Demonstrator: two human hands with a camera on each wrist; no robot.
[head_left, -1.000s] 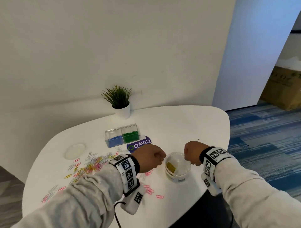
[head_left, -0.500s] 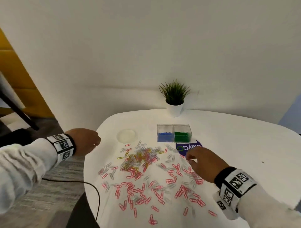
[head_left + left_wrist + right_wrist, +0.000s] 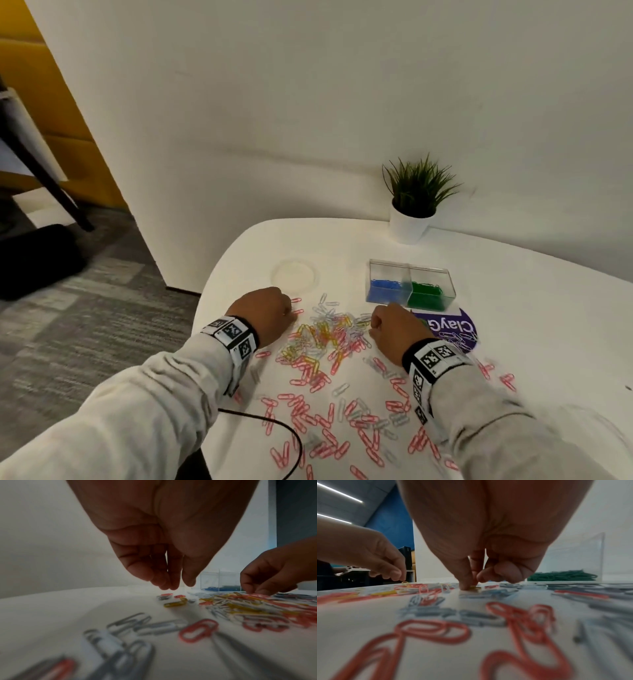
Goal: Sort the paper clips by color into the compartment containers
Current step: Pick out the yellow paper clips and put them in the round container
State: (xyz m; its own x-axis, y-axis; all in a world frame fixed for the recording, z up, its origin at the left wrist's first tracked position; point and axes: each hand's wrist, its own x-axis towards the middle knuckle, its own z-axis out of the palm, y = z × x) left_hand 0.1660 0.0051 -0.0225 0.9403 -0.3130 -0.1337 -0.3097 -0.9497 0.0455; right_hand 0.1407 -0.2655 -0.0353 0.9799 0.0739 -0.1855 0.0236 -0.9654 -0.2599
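Observation:
Loose red, yellow, white and clear paper clips (image 3: 325,339) cover the near part of the white table (image 3: 534,308). A clear two-compartment container (image 3: 411,286) behind the pile holds blue clips on the left and green clips (image 3: 563,575) on the right. My left hand (image 3: 178,586) hovers at the pile's left edge with its fingers bunched downward, just above two red clips (image 3: 171,595), and nothing shows between them. My right hand (image 3: 471,586) is at the pile's right edge, where thumb and forefinger pinch a yellow clip (image 3: 475,587) against the table.
A potted plant (image 3: 416,202) stands at the back by the wall. A round clear lid (image 3: 295,274) lies behind my left hand, and a purple sticker (image 3: 452,327) lies under the container's front right. A black cable (image 3: 274,421) runs over the near table edge (image 3: 202,308).
My view has swung left, away from the round tub. My left hand came in from beyond the table's left edge to the pile. My right hand moved to the pile's right edge.

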